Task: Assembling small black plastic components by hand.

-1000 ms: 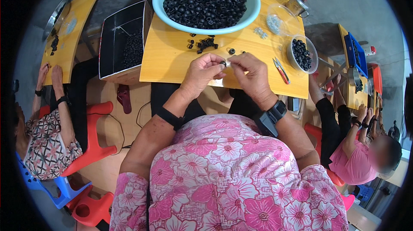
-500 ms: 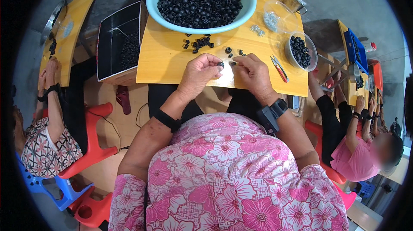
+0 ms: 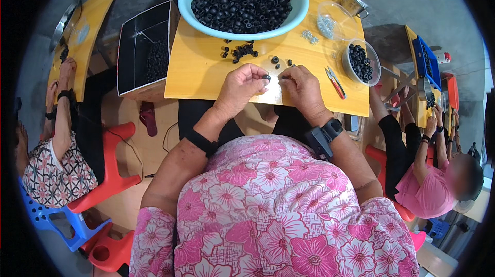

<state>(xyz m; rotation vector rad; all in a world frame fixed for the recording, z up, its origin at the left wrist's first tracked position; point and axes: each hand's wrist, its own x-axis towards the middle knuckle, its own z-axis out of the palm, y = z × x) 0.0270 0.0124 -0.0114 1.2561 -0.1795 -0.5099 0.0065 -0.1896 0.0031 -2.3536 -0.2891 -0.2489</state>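
My left hand [image 3: 241, 88] is closed at the table's front edge, pinching a small round black piece [image 3: 266, 77] between thumb and fingertips. Just across from it, my right hand [image 3: 304, 90] is also closed, thumb and forefinger pressed together; a bit of something dark shows at the tips, too small to name. A narrow gap separates the two hands. Beyond the fingertips lie a few loose black ring-shaped pieces [image 3: 275, 60]. A pile of small black pieces [image 3: 242, 51] sits further back, to the left, on the yellow table [image 3: 198, 73].
A light-blue basin [image 3: 184, 6] full of black pieces stands at the back. On the right are red-handled snips [image 3: 336, 83], a clear tub [image 3: 378, 65] of black pieces and a clear bowl [image 3: 337, 14] with small clear bits. An open box [image 3: 145, 45] stands left. Co-workers sit on both sides.
My right hand's fingertips have drawn in slightly around what they pinch, covering more of it. My left hand keeps its black piece in nearly the same place. The left co-worker's hands have shifted.
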